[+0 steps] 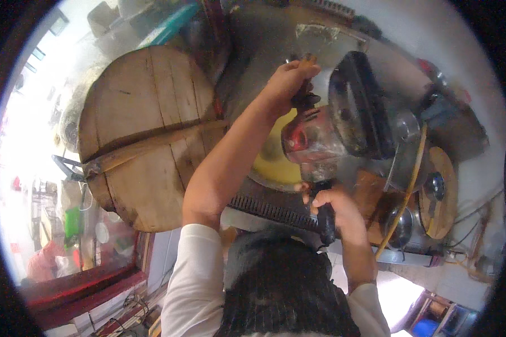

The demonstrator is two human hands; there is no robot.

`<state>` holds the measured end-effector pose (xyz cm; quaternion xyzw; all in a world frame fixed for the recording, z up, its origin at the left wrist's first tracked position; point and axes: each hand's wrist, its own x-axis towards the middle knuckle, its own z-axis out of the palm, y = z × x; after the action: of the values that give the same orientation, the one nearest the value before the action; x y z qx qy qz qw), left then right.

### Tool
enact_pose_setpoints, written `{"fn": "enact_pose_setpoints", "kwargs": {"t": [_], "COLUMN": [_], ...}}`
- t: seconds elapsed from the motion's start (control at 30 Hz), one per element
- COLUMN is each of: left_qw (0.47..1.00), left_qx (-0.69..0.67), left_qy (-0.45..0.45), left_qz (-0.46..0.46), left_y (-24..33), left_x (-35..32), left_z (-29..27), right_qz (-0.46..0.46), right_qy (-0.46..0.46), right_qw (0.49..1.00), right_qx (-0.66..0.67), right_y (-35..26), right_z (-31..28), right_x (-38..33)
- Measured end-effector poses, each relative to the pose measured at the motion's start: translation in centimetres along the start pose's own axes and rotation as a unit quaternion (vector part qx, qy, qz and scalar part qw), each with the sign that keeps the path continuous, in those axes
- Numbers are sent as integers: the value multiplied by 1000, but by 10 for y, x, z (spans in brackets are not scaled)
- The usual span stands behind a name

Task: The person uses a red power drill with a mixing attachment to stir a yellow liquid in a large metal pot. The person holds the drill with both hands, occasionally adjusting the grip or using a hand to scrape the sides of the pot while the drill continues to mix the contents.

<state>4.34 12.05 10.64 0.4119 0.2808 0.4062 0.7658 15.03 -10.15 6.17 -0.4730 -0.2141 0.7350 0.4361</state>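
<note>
My right hand (343, 208) is closed round a black handle (326, 222). The handle points up toward a shiny, red-tinged vessel (315, 137), blurred and hard to make out. My left hand (295, 78), arm stretched out to the far side, is closed on a small dark piece (305, 100) above that vessel. I cannot tell whether this piece is part of the vessel. Beneath and left of it is a wide round pan (269, 182) with something yellow inside. To the vessel's right a black, box-shaped object (368, 106) leans at a tilt.
A large round wooden lid (135, 185) with a crossbar lies at left. At right are metal bowls (399, 224), a round wooden board (441, 194) and a long thin stick (407, 194). A dark slotted grate (272, 210) runs along the near edge.
</note>
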Motion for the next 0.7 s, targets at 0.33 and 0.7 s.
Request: {"fn": "enact_pose_setpoints", "kwargs": {"t": [0.33,0.7], "left_qw": [981,968], "left_qx": [91,187], "left_qy": [-114,-17], "left_qz": [130,167], "left_y": [83,40], "left_x": [-64,-230], "left_z": [53,117], "right_qz": [-193,-71], "right_qy": [86,-155], "right_qw": [976,980], "right_qx": [-45,-105], "right_y": [3,129], "right_z": [67,-15], "right_x": [-69,-76]}}
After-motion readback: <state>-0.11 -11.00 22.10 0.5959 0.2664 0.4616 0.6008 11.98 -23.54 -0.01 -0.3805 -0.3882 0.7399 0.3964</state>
